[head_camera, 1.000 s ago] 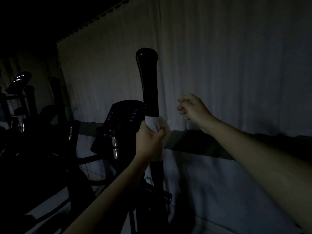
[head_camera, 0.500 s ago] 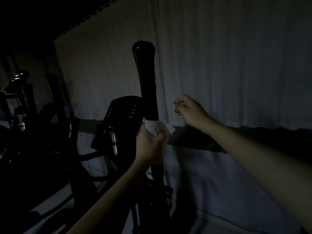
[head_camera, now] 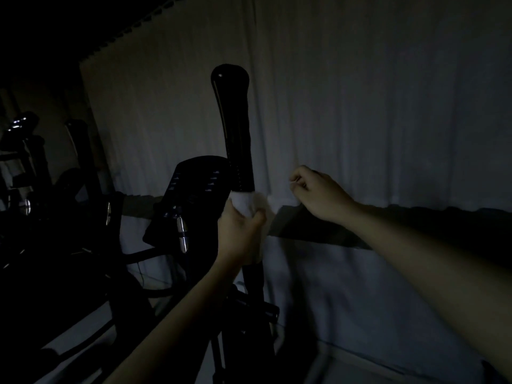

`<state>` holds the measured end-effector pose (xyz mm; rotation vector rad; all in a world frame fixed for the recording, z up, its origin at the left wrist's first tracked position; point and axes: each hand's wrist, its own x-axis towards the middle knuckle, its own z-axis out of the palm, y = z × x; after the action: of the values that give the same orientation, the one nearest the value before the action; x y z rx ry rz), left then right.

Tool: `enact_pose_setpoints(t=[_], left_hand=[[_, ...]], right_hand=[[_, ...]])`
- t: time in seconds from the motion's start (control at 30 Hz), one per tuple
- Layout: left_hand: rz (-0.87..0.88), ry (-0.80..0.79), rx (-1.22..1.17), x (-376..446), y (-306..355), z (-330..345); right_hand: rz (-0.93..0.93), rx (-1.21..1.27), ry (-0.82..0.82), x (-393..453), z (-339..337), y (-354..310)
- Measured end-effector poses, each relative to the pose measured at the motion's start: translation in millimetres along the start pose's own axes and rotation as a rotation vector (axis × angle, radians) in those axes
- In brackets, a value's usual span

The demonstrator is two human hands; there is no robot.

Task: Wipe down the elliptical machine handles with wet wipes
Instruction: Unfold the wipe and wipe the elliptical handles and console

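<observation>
Left hand (head_camera: 239,231) clamps the wipe (head_camera: 246,202) round the handle (head_camera: 238,139), slid slightly lower than 1 second ago. Right hand (head_camera: 318,194) hovers beside it, fingers curled, apparently empty; upper grip looks done.

The left arm rises from the bottom edge, bare forearm angled up and to the right, wrist straight. The left hand (head_camera: 241,231) is closed in a fist with its back toward the camera, fingers and thumb curled tightly around a white wipe (head_camera: 246,202) that is wrapped on an upright black handle (head_camera: 238,134). The right arm reaches in from the lower right corner, forearm bare and stretched forward. The right hand (head_camera: 318,194) hangs in the air, knuckles up, fingers loosely curled under; whether it holds anything cannot be told.
</observation>
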<state>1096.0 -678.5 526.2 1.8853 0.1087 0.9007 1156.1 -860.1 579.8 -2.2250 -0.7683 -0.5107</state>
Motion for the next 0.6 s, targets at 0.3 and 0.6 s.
enact_pose_setpoints(t=[0.3, 0.6], left_hand=[[0.047, 0.028, 0.023, 8.8, 8.5, -2.1], [-0.065, -0.081, 0.052, -34.3, -50.3, 6.4]], right_hand=[[0.038, 0.043, -0.009, 0.2, 2.8, -1.3], [0.037, -0.031, -0.086, -19.0, 36.5, 15.7]])
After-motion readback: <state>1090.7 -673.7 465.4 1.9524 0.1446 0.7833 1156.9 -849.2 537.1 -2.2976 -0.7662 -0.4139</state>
